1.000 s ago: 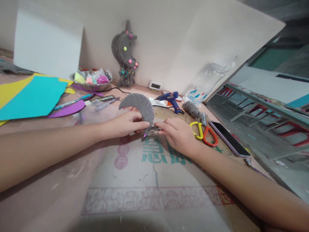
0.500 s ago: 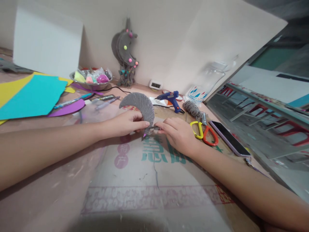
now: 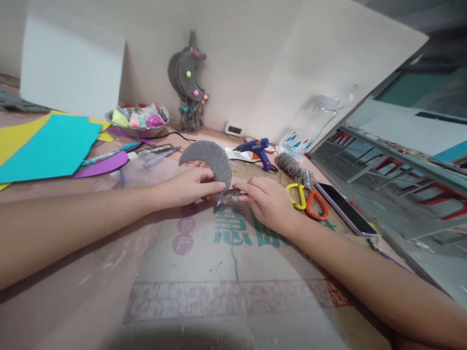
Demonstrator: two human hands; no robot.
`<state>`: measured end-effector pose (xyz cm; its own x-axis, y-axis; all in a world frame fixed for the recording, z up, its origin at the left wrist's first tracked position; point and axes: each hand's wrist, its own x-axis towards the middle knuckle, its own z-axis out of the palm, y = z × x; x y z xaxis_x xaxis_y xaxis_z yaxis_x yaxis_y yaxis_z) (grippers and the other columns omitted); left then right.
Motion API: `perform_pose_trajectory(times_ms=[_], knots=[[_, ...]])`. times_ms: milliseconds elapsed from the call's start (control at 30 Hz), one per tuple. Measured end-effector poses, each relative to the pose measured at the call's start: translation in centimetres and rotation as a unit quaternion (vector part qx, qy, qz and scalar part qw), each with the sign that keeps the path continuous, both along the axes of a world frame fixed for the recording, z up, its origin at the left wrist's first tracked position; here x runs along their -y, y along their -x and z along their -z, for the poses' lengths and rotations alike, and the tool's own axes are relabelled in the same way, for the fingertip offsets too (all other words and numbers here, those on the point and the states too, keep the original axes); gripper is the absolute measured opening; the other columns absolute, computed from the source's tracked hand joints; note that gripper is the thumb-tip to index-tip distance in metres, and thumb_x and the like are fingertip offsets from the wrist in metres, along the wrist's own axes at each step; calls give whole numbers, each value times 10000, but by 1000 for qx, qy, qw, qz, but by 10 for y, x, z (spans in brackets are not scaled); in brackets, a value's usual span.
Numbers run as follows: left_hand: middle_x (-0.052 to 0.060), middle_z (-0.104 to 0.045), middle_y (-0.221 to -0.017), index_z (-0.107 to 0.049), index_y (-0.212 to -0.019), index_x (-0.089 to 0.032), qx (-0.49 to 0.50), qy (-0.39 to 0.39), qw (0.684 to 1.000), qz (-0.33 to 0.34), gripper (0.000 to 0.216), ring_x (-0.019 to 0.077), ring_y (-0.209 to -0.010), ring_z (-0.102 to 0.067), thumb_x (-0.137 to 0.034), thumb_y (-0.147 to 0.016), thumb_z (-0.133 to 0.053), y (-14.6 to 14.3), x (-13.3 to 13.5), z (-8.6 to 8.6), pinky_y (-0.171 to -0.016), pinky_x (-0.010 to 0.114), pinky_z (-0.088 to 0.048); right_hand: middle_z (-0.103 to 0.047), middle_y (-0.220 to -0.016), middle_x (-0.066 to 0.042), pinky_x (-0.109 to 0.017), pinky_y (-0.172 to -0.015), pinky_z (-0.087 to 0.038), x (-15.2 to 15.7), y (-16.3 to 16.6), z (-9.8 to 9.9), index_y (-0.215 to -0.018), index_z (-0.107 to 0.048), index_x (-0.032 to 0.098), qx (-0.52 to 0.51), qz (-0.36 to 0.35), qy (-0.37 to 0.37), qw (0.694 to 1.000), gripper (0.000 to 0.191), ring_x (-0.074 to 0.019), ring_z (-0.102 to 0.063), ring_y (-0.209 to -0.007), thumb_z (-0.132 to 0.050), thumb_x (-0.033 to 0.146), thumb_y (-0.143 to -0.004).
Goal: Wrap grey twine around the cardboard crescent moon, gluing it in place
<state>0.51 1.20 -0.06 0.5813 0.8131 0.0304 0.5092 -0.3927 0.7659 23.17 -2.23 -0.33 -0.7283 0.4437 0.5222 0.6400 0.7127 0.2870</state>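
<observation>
My left hand pinches the lower end of a grey crescent wrapped in yarn, which stands upright on the cardboard sheet. My right hand is closed beside it, its fingertips pinching the grey yarn end at the crescent's lower tip. A small ball of the same grey yarn lies just beyond my right hand.
Scissors with yellow and red handles and a phone lie to the right. A blue glue gun, a steel bowl of coloured bits, pens, coloured paper sheets and a finished moon hanging sit further back.
</observation>
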Motion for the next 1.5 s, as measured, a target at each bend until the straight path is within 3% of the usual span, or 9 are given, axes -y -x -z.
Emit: perform_pose_trajectory(times_ms=[633,800,1067,1167,1300,1500], knots=[[-16,-560,-588,-510,-653,-171,-20,0,1000,-3,363,98,-480,-506,-491,-818,-463,-1,5,-5,-455,218,-351,-587,-732,-42,-290,-612,-330,0,0,1,-1016,-632,155,38,14,3,999,274,-162,-467,-660,-417,307,-938],[-3,-578,-608,-528,-627,-167,-18,-17,1000,-4,390,100,-515,-504,-497,-823,-456,-1,4,-4,-491,221,-361,-572,-749,-56,-279,-641,-383,3,-1,0,-1019,-608,131,-38,-5,38,999,277,-162,-495,-690,-397,294,-943],[11,-590,-600,-543,-621,-161,-12,-27,1000,-8,415,114,-549,-517,-510,-825,-453,-2,2,0,-518,223,-372,-568,-797,-60,-285,-627,-388,2,-5,2,-1055,-557,146,-152,37,132,979,287,-164,-512,-706,-398,349,-930],[16,-594,-587,-541,-607,-160,-12,-37,999,-4,444,121,-558,-527,-532,-829,-441,-2,1,0,-526,227,-374,-585,-752,-30,-261,-593,-384,2,0,-1,-961,-592,159,-233,83,211,946,274,-143,-515,-661,-538,403,-851],[17,-610,-586,-561,-611,-160,-14,-63,998,11,451,128,-570,-540,-532,-834,-438,-2,0,0,-540,236,-365,-584,-654,3,-227,-534,-368,5,17,-11,-767,-622,151,-336,120,379,854,252,-101,-483,-568,-549,383,-830],[17,-582,-541,-567,-564,-153,-54,-139,989,2,472,134,-583,-525,-521,-834,-445,-3,-1,-1,-597,259,-347,-584,-624,14,-211,-526,-361,10,36,-11,-710,-650,144,-333,103,479,805,182,-89,-474,-559,-608,316,-752]])
